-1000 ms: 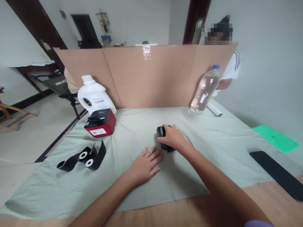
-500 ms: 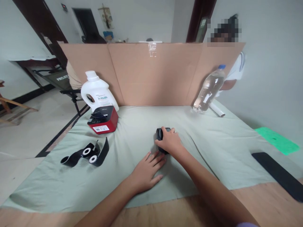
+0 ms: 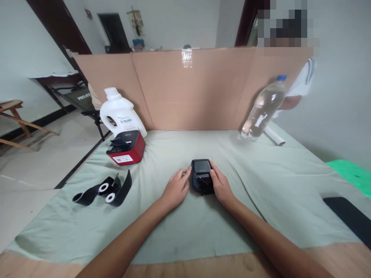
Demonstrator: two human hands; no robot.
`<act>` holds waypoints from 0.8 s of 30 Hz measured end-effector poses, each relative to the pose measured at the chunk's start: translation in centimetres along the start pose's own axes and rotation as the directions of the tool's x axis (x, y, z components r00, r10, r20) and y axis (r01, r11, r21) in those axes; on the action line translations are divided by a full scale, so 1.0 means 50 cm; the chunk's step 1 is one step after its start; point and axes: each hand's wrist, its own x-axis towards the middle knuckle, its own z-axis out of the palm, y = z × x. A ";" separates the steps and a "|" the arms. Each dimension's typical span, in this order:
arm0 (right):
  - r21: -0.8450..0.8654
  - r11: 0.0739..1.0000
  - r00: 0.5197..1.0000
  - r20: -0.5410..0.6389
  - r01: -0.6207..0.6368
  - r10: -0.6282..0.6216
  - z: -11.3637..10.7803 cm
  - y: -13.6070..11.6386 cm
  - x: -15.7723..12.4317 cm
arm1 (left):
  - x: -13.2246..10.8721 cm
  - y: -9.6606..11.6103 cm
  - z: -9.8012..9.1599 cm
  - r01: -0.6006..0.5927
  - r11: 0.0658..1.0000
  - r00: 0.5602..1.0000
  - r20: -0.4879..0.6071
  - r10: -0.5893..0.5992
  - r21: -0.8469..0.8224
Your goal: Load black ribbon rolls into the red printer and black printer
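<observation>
Device point(image 3: 202, 177), black and boxy, lying mid-cloth on pale green fabric point(image 3: 162, 150), taken as hub of the clock. Long axis running roughly from 12 to 6 o'clock. Right hand point(image 3: 223, 183) between 3 and 4 o'clock, grasping the right edge, thumb over the top face; from that grip, device lying between 9 and 10. Left hand point(image 3: 176, 188) at 8 o'clock, fingers loosely bent, one fingertip at the left edge; cannot tell whether pressing or merely touching. Right hand nearer, with fuller contact.

Counted outward: one device; one white jug point(image 3: 123, 112) just past 10 o'clock, behind one red-and-black box point(image 3: 127, 148); two white rings point(image 3: 107, 198) at 9, set among dark curled strips point(image 3: 123, 195), too tangled to number; one cardboard screen point(image 3: 191, 92) at 12; one clear bottle point(image 3: 263, 110), blue-capped, between 1 and 2; one white tube point(image 3: 275, 136) at 2, just beside the bottle; one dark slab point(image 3: 348, 218) between 3 and 4, partly out of view.
</observation>
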 end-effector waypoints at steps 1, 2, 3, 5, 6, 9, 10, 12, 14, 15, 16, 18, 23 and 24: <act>0.002 1.000 1.000 -0.007 0.000 0.000 0.001 0.001 -0.002 | -0.001 0.003 0.005 -0.001 1.000 1.000 0.009 0.001 0.030; 0.005 1.000 1.000 -0.017 -0.007 0.007 0.001 0.000 -0.002 | -0.004 0.006 0.010 0.003 0.998 1.000 0.010 -0.004 0.059; 0.009 1.000 0.999 -0.028 -0.017 0.018 0.000 0.000 -0.002 | -0.007 0.009 0.014 0.011 0.996 1.000 0.011 -0.012 0.083; 0.021 0.999 0.998 -0.042 -0.036 0.037 -0.001 0.001 0.000 | -0.010 0.014 0.019 0.028 0.992 0.999 0.014 -0.030 0.121; 0.029 0.999 0.998 -0.045 -0.042 0.044 -0.002 0.002 0.001 | -0.010 0.015 0.019 0.036 0.990 0.999 0.016 -0.038 0.136; 0.033 0.998 0.998 -0.037 -0.056 0.057 -0.002 0.005 -0.001 | -0.006 0.018 0.019 0.039 0.985 0.999 0.021 -0.043 0.171; 0.026 0.998 0.998 -0.033 -0.057 0.058 -0.001 0.006 -0.002 | -0.004 0.017 0.019 0.034 0.984 0.999 0.023 -0.039 0.174; 0.009 0.999 0.998 -0.028 -0.051 0.051 0.000 0.005 -0.004 | 0.000 0.013 0.020 0.016 0.986 0.999 0.028 -0.021 0.167; -0.005 0.999 0.999 -0.025 -0.042 0.042 0.001 0.003 -0.005 | 0.002 0.008 0.023 0.003 0.986 1.000 0.019 -0.007 0.166; -0.010 0.999 0.999 -0.024 -0.039 0.039 0.001 0.002 -0.006 | 0.002 0.006 0.025 -0.002 0.985 1.000 0.011 0.000 0.173; -0.014 0.999 0.999 -0.023 -0.038 0.037 0.002 0.000 -0.006 | 0.002 0.003 0.026 -0.005 0.983 1.000 0.002 0.005 0.185; -0.018 0.999 0.999 -0.019 -0.036 0.036 0.002 -0.003 -0.005 | 0.001 0.001 0.027 -0.012 0.977 1.000 -0.012 0.015 0.213; -0.038 0.999 0.999 -0.023 -0.039 0.038 0.003 -0.007 -0.006 | -0.001 0.010 0.023 -0.002 0.959 1.000 0.001 0.002 0.283; -0.042 0.998 0.999 -0.024 -0.040 0.039 0.004 -0.006 -0.006 | -0.001 0.011 0.022 0.001 0.957 1.000 0.004 -0.003 0.290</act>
